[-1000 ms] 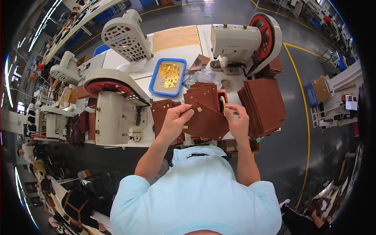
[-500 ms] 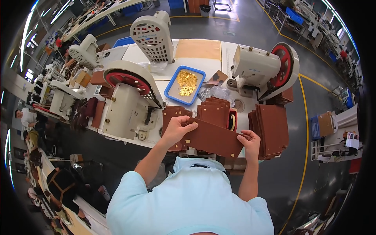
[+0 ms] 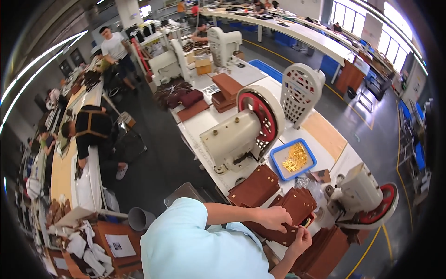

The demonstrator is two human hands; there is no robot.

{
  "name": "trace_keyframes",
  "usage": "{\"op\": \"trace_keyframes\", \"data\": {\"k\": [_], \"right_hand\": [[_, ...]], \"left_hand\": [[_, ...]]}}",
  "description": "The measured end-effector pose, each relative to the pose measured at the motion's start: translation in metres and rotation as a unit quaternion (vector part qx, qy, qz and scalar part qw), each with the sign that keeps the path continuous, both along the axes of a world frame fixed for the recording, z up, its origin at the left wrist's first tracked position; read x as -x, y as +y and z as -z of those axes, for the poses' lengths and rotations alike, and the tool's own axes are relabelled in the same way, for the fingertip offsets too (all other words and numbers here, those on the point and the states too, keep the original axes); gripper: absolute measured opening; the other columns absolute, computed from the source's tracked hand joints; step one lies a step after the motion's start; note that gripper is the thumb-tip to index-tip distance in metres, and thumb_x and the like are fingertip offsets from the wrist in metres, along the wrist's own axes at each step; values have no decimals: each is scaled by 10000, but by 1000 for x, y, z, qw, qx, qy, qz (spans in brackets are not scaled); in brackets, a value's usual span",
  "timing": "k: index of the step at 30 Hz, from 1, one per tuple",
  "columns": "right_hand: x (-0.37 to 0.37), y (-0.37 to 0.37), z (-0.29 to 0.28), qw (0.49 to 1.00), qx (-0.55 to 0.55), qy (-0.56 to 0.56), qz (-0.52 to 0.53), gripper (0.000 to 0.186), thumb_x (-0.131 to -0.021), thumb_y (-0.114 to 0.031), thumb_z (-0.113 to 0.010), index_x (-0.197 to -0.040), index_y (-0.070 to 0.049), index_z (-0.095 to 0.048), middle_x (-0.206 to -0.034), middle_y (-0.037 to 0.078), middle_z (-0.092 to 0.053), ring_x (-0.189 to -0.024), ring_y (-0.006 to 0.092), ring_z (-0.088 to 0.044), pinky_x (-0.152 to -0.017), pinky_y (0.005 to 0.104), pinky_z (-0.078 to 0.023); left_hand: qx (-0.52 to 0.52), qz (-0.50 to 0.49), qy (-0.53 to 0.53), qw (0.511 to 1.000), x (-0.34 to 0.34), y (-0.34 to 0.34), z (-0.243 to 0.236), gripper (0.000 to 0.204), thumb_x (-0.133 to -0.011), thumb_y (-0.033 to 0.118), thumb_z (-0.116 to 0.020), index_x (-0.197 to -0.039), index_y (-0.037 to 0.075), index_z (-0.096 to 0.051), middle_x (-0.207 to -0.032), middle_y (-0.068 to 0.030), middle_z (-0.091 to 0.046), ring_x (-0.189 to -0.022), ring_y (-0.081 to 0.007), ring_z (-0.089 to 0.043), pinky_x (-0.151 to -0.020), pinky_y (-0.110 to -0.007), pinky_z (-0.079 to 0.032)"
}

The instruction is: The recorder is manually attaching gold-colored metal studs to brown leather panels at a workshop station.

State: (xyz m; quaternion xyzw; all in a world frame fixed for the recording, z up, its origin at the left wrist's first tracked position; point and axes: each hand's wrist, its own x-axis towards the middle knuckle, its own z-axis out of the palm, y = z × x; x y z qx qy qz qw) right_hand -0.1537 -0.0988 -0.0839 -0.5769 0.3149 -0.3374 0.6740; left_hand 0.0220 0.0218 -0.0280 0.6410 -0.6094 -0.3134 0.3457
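Observation:
A brown leather panel (image 3: 278,235) with small gold metal pieces along its edge is tilted in front of me. My right hand (image 3: 303,239) pinches its right end between thumb and fingers. Across the panel reaches my left hand (image 3: 275,217), its fingers closed at the top edge close to my right hand; what lies under those fingertips is hidden. Just beyond are a stack of similar brown panels (image 3: 297,202) with gold pieces and another stack (image 3: 255,186) to its left. A third stack (image 3: 325,253) is at the right, below my right hand.
A blue-rimmed tray (image 3: 312,153) holds loose gold pieces. White machines with red wheels stand left (image 3: 232,139) and right (image 3: 362,190) of it. A crumpled clear plastic bag (image 3: 317,191) lies nearby. A grey bin (image 3: 139,218) and a seated person in black (image 3: 90,132) are at the left.
The view has swung to the left, so the table appears farther right. My left hand has moved from the panel's left end across to its right end, near my right hand.

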Motion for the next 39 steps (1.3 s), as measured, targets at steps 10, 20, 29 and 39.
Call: {"op": "trace_keyframes", "data": {"k": [10,20,29,39], "right_hand": [[86,-101,224,873,10,487,-15,296,-871,-215,-671,-972,63,-657,-772,107,-666,-616,178,-666,-451,297,-493],[52,-59,181,946,-82,313,26,226,-816,-99,-673,-1011,-2,-609,-810,83,-647,-686,176,-664,-484,304,-546],[54,-56,186,942,-243,216,81,218,-883,-253,-670,-955,-54,-615,-827,65,-640,-744,222,-642,-665,404,-568],[50,-39,177,925,-320,124,164,204,-934,-279,-643,-880,-83,-625,-843,32,-657,-743,187,-652,-596,282,-503]], "left_hand": [[38,-89,132,987,-17,14,1,260,-849,217,-686,-1037,36,-695,-847,-142,-704,-791,-287,-676,-697,-383,-507],[45,-108,157,981,-16,5,-6,275,-876,195,-675,-1083,14,-675,-945,-136,-697,-834,-243,-655,-771,-347,-512],[43,-118,119,985,-19,6,-7,339,-885,254,-688,-1112,1,-681,-993,-133,-708,-870,-226,-666,-814,-329,-517],[4,-169,164,972,-27,21,-5,316,-883,238,-717,-1086,-4,-693,-974,-96,-718,-869,-126,-644,-783,-285,-512]]}}
